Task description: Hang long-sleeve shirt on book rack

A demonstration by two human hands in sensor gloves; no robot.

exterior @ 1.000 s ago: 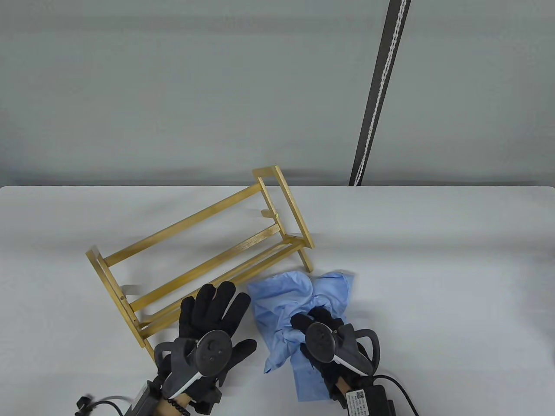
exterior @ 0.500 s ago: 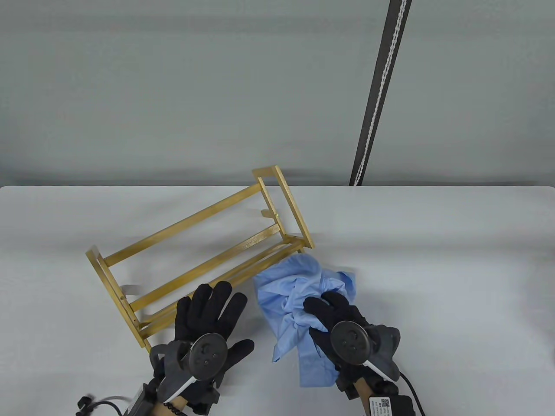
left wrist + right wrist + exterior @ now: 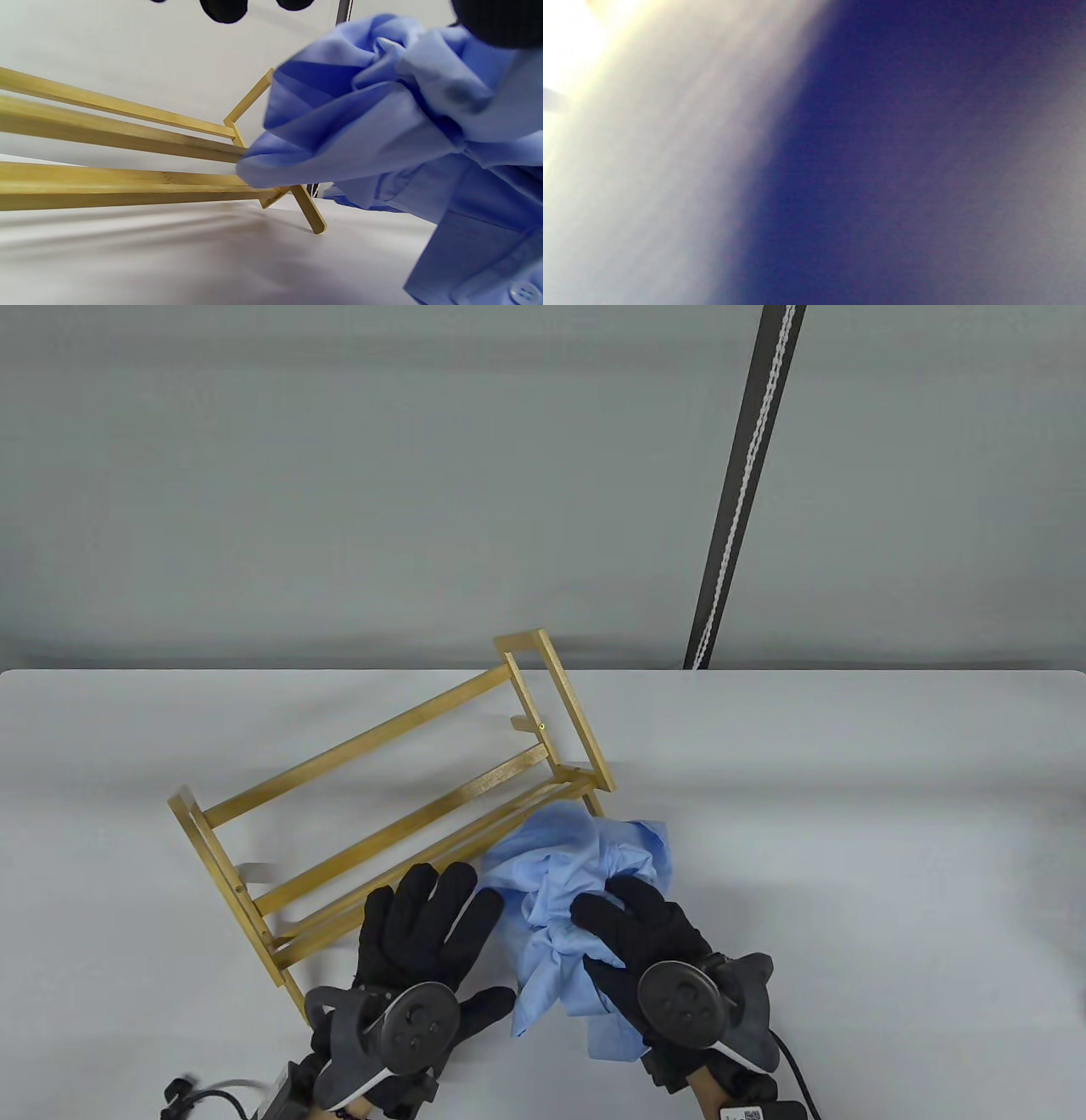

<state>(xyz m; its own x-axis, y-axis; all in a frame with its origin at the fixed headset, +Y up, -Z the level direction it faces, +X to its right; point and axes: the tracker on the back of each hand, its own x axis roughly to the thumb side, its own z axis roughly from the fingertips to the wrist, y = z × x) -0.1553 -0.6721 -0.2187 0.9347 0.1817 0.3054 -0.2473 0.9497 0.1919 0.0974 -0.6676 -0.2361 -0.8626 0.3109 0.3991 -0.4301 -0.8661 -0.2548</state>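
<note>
Right hand [image 3: 645, 937] grips the bunched shirt [image 3: 564, 891] (left hand [image 3: 424, 933] open, empty); next, lift it over the rack [image 3: 382, 806].

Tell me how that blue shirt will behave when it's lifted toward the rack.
The shirt lies bunched in soft folds under the right hand, so it will probably droop and unfurl. Loose ends could snag the rack bars.
</note>
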